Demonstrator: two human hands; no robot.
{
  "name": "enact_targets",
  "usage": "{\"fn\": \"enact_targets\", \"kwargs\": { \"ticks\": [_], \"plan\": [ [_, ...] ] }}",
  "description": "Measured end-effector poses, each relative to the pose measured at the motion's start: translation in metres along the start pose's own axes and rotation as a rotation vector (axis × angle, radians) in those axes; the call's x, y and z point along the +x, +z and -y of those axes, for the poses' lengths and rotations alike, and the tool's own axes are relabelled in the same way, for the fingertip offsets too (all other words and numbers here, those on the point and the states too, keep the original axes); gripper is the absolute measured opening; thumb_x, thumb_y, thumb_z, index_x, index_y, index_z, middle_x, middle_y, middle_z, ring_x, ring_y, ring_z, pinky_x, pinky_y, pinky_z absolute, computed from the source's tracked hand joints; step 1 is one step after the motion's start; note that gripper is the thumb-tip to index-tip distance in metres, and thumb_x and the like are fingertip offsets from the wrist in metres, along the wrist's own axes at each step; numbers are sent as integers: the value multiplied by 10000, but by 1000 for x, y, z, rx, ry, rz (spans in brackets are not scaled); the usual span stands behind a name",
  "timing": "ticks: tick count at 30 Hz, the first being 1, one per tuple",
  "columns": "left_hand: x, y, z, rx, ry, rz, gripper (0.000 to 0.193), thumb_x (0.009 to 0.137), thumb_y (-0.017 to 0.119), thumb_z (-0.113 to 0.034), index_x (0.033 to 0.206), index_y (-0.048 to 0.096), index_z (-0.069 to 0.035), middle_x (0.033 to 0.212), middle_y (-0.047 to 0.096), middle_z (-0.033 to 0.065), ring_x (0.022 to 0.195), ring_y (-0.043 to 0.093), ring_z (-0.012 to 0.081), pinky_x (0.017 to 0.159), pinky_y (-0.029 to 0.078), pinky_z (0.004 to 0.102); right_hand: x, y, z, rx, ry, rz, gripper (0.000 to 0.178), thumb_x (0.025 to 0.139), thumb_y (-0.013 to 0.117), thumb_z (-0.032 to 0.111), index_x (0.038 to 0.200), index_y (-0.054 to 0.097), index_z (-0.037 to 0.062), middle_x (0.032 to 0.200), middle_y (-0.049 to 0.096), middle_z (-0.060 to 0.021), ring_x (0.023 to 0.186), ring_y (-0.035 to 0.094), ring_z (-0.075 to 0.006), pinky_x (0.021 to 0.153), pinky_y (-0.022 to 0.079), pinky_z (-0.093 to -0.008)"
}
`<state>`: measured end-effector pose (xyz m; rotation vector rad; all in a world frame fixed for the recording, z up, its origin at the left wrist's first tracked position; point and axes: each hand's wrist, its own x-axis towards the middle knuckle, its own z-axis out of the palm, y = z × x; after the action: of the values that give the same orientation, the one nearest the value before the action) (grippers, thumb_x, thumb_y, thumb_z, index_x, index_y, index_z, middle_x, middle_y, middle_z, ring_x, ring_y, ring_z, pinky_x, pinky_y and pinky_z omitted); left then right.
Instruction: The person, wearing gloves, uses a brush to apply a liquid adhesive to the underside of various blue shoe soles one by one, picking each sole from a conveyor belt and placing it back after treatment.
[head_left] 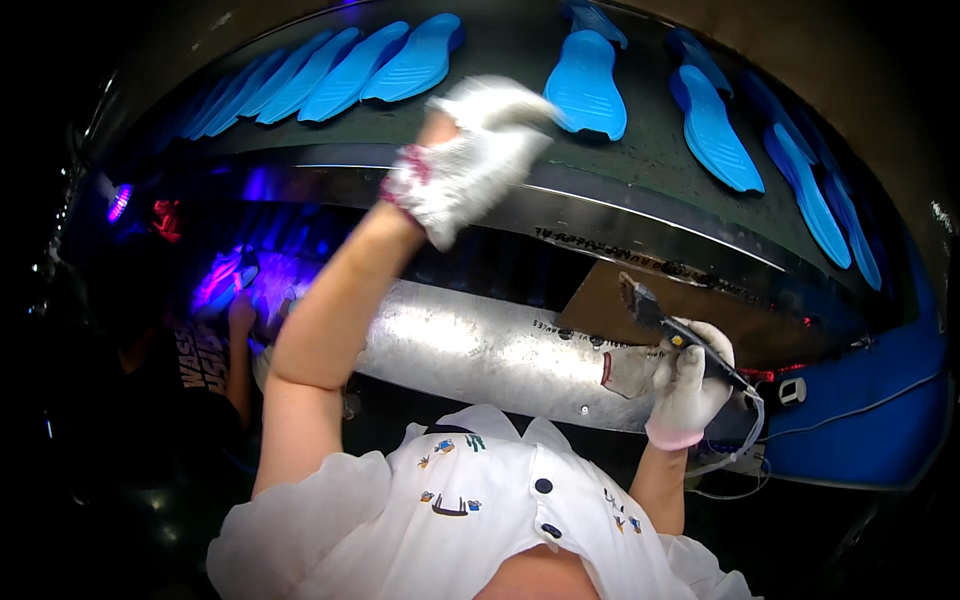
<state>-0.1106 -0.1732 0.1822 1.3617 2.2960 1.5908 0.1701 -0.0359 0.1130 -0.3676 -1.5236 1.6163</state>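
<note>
The person's right hand (695, 385), in a pale glove with a pink cuff, is closed around the handle of a black-handled brush (680, 334). Thumb and fingers wrap the grip, and the worn bristle end points up and to the left, above a metal ledge (455, 325). Clear tubing (757, 420) hangs from the back of the handle.

The left hand (490, 150), in a white knit glove with a dark red cuff, reaches over the dark conveyor belt (505, 85). Its fingers extend toward a blue shoe insole (587, 85) lying flat on the belt (motion blur smears the glove, so one cannot tell how far that hand is open, or whether it touches the insole).

More blue insoles (415, 60) lie in a slanted row left of this one; others (717, 130) lie to its right, some overlapping.
</note>
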Motion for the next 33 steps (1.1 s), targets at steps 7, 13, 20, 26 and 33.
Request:
{"fn": "enact_targets", "kwargs": {
  "ticks": [7,13,20,26,33],
  "plan": [
    [-2,-112,116,987,-434,-239,339,937,532,-273,1234,647,-157,1321,609,78,1280,540,277,1068,434,380,-5,-2,-30,20,188,-90,233,934,618,0,1157,564,-37,962,702,-147,609,578,-65,481,414,-171],
    [-53,-80,97,520,13,-373,195,845,710,-193,1017,713,-100,1363,559,144,1281,526,341,1049,441,406,4,-2,-32,4,262,-206,238,930,654,96,1129,608,-26,750,635,-43,524,504,-47,458,383,-174],
    [-149,-54,4,-1360,-283,-736,793,871,564,-620,1399,454,-39,1504,399,185,1198,587,310,1049,461,521,11,-19,-42,283,369,-226,269,947,673,150,1141,620,-29,864,645,-54,645,559,-62,511,435,-176],
    [-127,-27,47,-2023,-195,275,1195,856,387,-846,1478,234,163,1503,344,344,1106,610,387,828,573,335,5,2,-30,350,395,-177,272,961,657,147,1156,599,-33,862,630,-67,654,547,-68,512,430,-181],
    [-139,32,25,-1761,-308,-83,1149,768,388,-923,1375,457,51,1143,610,277,914,694,357,791,621,488,24,51,-15,103,334,39,137,919,665,77,1044,655,24,748,588,1,547,511,-49,454,413,-200]
  ]
}}
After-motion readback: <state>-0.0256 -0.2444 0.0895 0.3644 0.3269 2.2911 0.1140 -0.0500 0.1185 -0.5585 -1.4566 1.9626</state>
